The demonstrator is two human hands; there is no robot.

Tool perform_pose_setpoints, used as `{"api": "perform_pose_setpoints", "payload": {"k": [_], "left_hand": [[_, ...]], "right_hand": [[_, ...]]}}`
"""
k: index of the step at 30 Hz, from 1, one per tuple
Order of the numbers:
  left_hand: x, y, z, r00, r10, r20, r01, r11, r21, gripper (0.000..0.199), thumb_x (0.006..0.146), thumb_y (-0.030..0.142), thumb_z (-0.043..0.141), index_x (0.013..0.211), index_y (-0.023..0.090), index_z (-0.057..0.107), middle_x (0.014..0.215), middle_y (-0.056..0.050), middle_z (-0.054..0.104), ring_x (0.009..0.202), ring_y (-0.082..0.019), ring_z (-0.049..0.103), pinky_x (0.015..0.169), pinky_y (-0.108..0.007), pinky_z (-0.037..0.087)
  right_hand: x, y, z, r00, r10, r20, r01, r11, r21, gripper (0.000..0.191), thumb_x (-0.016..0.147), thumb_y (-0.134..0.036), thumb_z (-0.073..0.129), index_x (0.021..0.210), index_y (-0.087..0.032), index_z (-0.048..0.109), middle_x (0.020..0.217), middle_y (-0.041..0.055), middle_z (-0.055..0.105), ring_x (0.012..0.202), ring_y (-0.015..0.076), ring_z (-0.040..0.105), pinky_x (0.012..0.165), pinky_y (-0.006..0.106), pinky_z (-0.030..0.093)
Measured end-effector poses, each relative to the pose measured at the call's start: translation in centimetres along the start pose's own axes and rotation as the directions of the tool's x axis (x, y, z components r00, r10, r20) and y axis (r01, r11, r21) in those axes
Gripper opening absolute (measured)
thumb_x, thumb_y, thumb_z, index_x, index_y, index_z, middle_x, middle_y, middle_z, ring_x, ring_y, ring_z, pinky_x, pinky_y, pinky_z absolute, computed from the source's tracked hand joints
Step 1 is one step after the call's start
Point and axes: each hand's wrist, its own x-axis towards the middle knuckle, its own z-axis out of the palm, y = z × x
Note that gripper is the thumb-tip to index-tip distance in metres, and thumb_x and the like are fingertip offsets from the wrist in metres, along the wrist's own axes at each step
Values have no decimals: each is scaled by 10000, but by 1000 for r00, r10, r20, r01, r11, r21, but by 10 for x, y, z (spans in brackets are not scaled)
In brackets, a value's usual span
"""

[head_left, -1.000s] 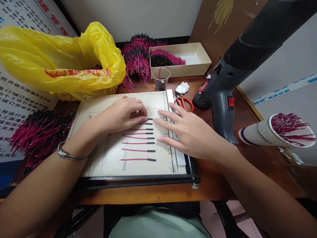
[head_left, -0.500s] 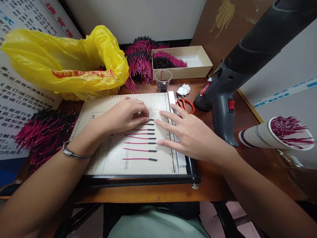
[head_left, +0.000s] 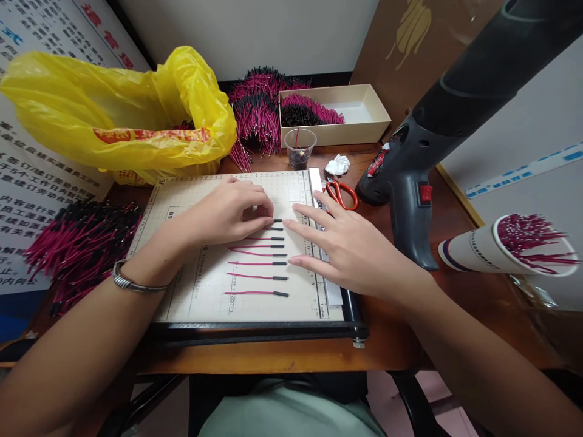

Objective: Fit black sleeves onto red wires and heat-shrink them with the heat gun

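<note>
On the flat cream board of a paper trimmer, several pink wires with black sleeves lie roughly parallel in a column. My left hand is over the upper part of the board, thumb and fingertips pinched together at the topmost wire. Only that wire's black end shows beyond the fingertips; the rest is hidden beneath the hand. My right hand rests with fingers spread across the trimmer's right edge, one fingertip close to the black ends of the upper wires. Nothing is held in it.
Behind the board are a yellow bag, piled wires, a cardboard box, a plastic cup and crumpled tissue. Red-handled pliers, a heat gun and a paper cup stand right; more wires left.
My left hand has shifted very slightly to the left. My right hand and the wires look unchanged.
</note>
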Motion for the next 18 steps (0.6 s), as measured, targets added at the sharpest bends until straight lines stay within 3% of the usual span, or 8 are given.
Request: {"api": "perform_pose_setpoints", "payload": {"k": [18], "left_hand": [[0,2,2,1000,-14,-14,14,1000,-20,239,930,365,518,888,192,677,855,-15,699,801,-176,599,834,-352,333]], "right_hand": [[-1,1,1,1000,-9,-1,9,1000,2,612,1003,-586,384,1434,-195,571,1530,109,493,1459,464,345,1084,621,476]]}}
